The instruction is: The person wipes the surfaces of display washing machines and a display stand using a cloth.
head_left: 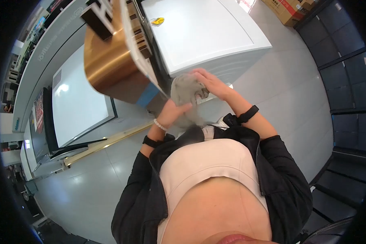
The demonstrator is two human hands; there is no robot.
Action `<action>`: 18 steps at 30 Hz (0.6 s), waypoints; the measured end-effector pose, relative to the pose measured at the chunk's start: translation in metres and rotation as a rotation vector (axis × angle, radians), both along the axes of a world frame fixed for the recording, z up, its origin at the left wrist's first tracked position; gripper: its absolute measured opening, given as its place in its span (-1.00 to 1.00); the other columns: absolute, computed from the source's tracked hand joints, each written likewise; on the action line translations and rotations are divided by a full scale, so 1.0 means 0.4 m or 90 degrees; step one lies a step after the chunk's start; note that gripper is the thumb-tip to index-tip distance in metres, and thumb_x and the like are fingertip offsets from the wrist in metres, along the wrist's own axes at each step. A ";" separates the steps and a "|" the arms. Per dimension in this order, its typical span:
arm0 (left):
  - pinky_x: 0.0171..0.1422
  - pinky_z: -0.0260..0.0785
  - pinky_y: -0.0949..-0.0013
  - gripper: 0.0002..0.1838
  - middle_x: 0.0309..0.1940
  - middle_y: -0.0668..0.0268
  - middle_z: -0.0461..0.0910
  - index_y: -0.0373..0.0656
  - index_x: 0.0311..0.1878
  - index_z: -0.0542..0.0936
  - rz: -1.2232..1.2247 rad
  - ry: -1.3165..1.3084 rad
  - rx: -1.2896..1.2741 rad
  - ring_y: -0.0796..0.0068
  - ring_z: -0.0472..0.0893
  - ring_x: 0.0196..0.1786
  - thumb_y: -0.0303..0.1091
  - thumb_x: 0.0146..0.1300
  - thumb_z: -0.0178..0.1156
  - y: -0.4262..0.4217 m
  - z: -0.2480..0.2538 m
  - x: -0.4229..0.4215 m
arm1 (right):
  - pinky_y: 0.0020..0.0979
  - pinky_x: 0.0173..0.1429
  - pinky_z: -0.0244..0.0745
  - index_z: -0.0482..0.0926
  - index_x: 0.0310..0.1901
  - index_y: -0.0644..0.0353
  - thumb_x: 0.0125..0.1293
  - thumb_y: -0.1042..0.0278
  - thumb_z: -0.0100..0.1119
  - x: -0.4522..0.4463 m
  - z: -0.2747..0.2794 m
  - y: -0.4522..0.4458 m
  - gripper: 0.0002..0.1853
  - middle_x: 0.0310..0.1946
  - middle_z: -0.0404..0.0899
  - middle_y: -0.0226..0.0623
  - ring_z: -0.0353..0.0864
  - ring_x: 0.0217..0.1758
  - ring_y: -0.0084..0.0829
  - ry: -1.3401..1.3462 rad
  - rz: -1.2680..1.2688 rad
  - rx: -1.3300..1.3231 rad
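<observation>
A crumpled grey cloth (184,88) hangs between my two hands, in front of my chest, its lower part smeared by motion. My right hand (210,83) grips its upper right side, with the fingers bent over the edge. Lower down on the left, my left hand (173,113) closes on the cloth, thumb pointing right across it; its other fingers are partly hidden. Just beyond the cloth stands a white appliance (207,28) with a flat top. To the left is a copper-coloured metal cabinet (110,61) with a blue strip on its lower edge.
A yellow crumpled item (158,20) lies on the white top. Another white-topped appliance (79,97) stands at the left, with a gold rail (110,142) near the floor. Dark panels (345,73) line the right side; cardboard boxes (286,10) sit at the back right.
</observation>
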State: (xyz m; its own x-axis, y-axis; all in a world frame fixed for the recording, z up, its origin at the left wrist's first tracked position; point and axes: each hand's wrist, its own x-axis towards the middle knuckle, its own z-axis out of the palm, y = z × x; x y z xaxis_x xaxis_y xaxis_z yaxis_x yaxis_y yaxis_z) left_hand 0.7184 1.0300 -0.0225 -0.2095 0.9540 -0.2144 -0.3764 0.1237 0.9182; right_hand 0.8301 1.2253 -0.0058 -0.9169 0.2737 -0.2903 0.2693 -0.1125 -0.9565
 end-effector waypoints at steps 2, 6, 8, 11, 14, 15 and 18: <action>0.35 0.33 0.29 -0.29 0.23 0.21 0.48 -0.31 0.41 0.25 0.032 0.133 -0.016 0.39 0.49 0.23 -0.38 0.25 0.33 0.062 -0.004 0.013 | -0.33 0.23 0.46 0.22 0.45 0.08 0.52 -0.05 -0.01 0.053 0.044 0.060 -0.39 0.32 0.38 -0.23 0.46 0.24 -0.37 -0.104 -0.068 0.072; 0.34 0.31 0.29 -0.27 0.20 0.17 0.49 -0.32 0.37 0.29 0.067 0.283 -0.012 0.38 0.48 0.23 -0.34 0.18 0.37 0.177 0.028 0.073 | -0.27 0.33 0.38 0.12 0.50 0.01 0.36 0.06 0.24 0.143 0.016 0.144 -0.23 0.41 0.28 -0.16 0.41 0.32 -0.32 0.107 -0.009 0.150; 0.34 0.32 0.25 -0.30 0.16 0.14 0.54 -0.32 0.32 0.37 0.090 0.269 0.024 0.32 0.51 0.22 -0.32 0.11 0.37 0.232 0.072 0.115 | -0.25 0.36 0.35 0.12 0.51 0.01 0.28 0.18 0.34 0.172 0.014 0.168 -0.17 0.42 0.28 -0.17 0.40 0.33 -0.34 0.237 0.036 0.239; 0.29 0.36 0.30 -0.34 0.12 0.17 0.57 -0.32 0.30 0.39 0.061 0.240 0.055 0.38 0.53 0.17 -0.38 0.11 0.34 0.307 0.102 0.140 | -0.26 0.33 0.38 0.16 0.48 0.10 0.18 0.32 0.42 0.215 0.045 0.229 -0.14 0.33 0.39 -0.18 0.44 0.29 -0.39 0.202 0.046 0.269; 0.22 0.41 0.36 -0.38 0.04 0.22 0.61 -0.33 0.26 0.43 0.061 0.228 -0.014 0.45 0.57 0.09 -0.41 0.10 0.34 0.389 0.159 0.150 | -0.30 0.32 0.42 0.20 0.42 0.10 0.16 0.43 0.37 0.260 0.016 0.340 -0.20 0.22 0.48 -0.15 0.50 0.25 -0.30 0.152 0.058 0.067; 0.10 0.47 0.41 -0.48 -0.07 0.24 0.63 -0.32 0.15 0.49 0.111 0.221 -0.009 0.48 0.61 -0.03 -0.40 0.10 0.37 0.421 0.134 0.147 | -0.33 0.27 0.43 0.23 0.39 0.12 0.19 0.40 0.36 0.276 0.000 0.375 -0.26 0.14 0.51 -0.20 0.52 0.19 -0.35 0.152 0.018 0.039; -0.02 0.50 0.41 -0.49 -0.11 0.23 0.62 -0.29 0.09 0.48 0.267 0.290 -0.120 0.48 0.60 -0.13 -0.38 0.10 0.42 0.524 0.088 0.149 | -0.38 0.14 0.48 0.30 0.32 0.18 0.25 0.32 0.35 0.306 -0.023 0.469 -0.36 0.01 0.57 -0.25 0.55 0.07 -0.44 0.136 -0.103 -0.032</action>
